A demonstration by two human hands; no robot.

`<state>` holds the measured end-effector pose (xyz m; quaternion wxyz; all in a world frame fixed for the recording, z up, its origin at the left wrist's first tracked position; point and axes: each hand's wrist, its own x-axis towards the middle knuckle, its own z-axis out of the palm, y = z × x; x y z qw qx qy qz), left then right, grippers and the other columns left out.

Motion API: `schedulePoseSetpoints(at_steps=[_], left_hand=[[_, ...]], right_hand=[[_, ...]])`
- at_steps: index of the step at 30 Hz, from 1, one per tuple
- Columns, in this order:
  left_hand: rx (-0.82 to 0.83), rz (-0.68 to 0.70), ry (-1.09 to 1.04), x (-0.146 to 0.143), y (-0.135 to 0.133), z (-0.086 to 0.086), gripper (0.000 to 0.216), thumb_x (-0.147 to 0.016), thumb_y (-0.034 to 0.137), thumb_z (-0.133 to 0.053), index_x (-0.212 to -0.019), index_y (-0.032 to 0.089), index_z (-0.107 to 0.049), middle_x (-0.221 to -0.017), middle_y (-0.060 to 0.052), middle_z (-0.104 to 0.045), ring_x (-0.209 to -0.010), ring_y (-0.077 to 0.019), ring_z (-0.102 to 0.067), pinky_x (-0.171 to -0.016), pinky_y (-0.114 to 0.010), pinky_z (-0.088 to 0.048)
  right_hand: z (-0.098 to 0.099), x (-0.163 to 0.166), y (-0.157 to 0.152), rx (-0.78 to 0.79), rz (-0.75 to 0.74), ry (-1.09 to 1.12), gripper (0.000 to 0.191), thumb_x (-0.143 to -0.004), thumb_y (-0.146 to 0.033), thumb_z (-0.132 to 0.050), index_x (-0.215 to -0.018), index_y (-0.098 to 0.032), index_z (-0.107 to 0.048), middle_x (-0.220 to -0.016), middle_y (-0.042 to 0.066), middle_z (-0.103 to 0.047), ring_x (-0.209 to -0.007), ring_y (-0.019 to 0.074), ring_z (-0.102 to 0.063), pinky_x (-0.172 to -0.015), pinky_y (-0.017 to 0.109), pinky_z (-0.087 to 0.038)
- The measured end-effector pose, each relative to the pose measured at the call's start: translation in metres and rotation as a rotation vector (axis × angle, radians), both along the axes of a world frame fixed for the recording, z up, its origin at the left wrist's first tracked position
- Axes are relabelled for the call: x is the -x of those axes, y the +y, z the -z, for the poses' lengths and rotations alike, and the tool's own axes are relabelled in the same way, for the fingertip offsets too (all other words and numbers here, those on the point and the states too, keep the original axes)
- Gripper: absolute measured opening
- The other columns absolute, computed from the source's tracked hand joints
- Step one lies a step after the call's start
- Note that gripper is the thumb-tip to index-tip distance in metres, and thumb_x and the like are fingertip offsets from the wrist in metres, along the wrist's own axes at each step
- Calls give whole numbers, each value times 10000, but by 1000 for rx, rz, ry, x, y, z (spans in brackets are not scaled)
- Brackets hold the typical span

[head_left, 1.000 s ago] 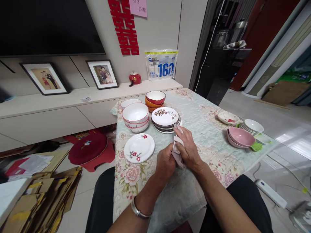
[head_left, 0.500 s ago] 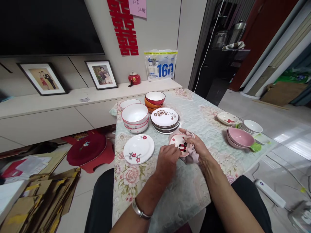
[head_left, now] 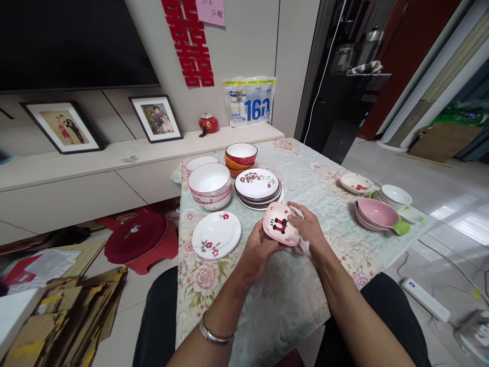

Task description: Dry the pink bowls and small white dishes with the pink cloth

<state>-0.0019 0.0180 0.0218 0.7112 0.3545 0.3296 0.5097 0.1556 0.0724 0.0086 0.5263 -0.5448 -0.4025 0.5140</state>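
I hold a small pink dish (head_left: 278, 228) with a black cat drawing, tilted up above the table's near middle. My left hand (head_left: 257, 252) grips its near lower edge from below. My right hand (head_left: 307, 230) presses a pale pink cloth (head_left: 301, 245) against the dish's right side, its fingers curled over the rim. Just beyond the dish stands a stack of white plates with brown flowers (head_left: 256, 186). A white plate with red flowers (head_left: 216, 234) lies to the left of my hands.
On the floral tablecloth (head_left: 328, 178) stand stacked white bowls (head_left: 209, 184), red and orange bowls (head_left: 240, 156), pink dishes (head_left: 376, 215), small white saucers (head_left: 396, 195) and another small dish (head_left: 356, 183). Cardboard (head_left: 72, 316) lies on the floor at left; a power strip (head_left: 425, 299) at right.
The cloth was bunched over the dish between both hands a second ago. The dish has since come into view and has been lifted and tilted up, my right hand and cloth now at its right side.
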Motion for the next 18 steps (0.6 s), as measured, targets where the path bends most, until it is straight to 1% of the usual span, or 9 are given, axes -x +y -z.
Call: schedulePoseSetpoints(at_steps=[2, 4, 6, 9, 11, 13, 16, 18], left_hand=[[60, -5, -19, 3, 1, -1, 592, -659, 190, -734, -1224, 133, -567, -1099, -125, -698, -915, -259, -679, -791, -382, -559], [65, -36, 6, 6, 4, 1, 490, -696, 239, -714, -1162, 123, -615, -1019, -111, -717, -846, -237, -676, -747, -350, -549], [37, -82, 66, 9, 6, 4, 389, -745, 296, -695, -1093, 125, -660, -947, -90, -729, -818, -213, -667, -729, -303, -522], [12, -108, 184, 13, 10, 8, 342, -788, 342, -669, -1060, 136, -686, -863, -59, -731, -768, -184, -649, -700, -264, -489], [10, -105, 247, 15, 10, 9, 357, -763, 280, -658, -1093, 145, -680, -865, -48, -728, -740, -174, -636, -677, -259, -482], [-7, -98, 264, 16, 10, 10, 441, -708, 179, -618, -1147, 164, -662, -919, -43, -728, -752, -172, -632, -673, -257, -484], [-15, -109, 224, 14, 8, 11, 586, -612, 96, -538, -1182, 188, -639, -952, -33, -722, -793, -181, -636, -685, -258, -493], [19, -152, 189, 11, 8, 11, 602, -566, 87, -514, -1149, 179, -634, -906, -27, -710, -782, -182, -629, -671, -257, -490]], right_hand=[[2, 0, -1, -77, 10, -132, 634, -665, -391, -672, -1254, -159, -628, -1042, 88, -731, -804, 236, -670, -685, 356, -540], [2, 0, -3, -144, -15, -270, 578, -734, -402, -623, -1263, -169, -630, -1139, 97, -713, -924, 257, -669, -765, 377, -541], [2, 0, -5, -189, -65, -370, 532, -778, -399, -596, -1260, -177, -636, -1168, 95, -707, -989, 268, -660, -831, 396, -529], [2, 0, -6, -246, -152, -476, 489, -811, -385, -586, -1257, -195, -648, -1192, 87, -705, -1041, 276, -652, -915, 416, -495], [2, 1, -7, -260, -200, -528, 473, -822, -369, -586, -1262, -207, -649, -1203, 83, -706, -1060, 278, -650, -947, 423, -475], [1, 3, -8, -260, -214, -547, 466, -820, -367, -604, -1258, -213, -654, -1225, 82, -701, -1098, 284, -641, -971, 426, -462], [-2, 6, -10, -249, -154, -481, 496, -799, -425, -656, -1242, -204, -666, -1244, 87, -694, -1122, 296, -633, -979, 428, -463], [-5, 7, -11, -225, -103, -393, 551, -785, -496, -676, -1240, -185, -669, -1200, 95, -710, -1085, 300, -645, -953, 430, -481]])
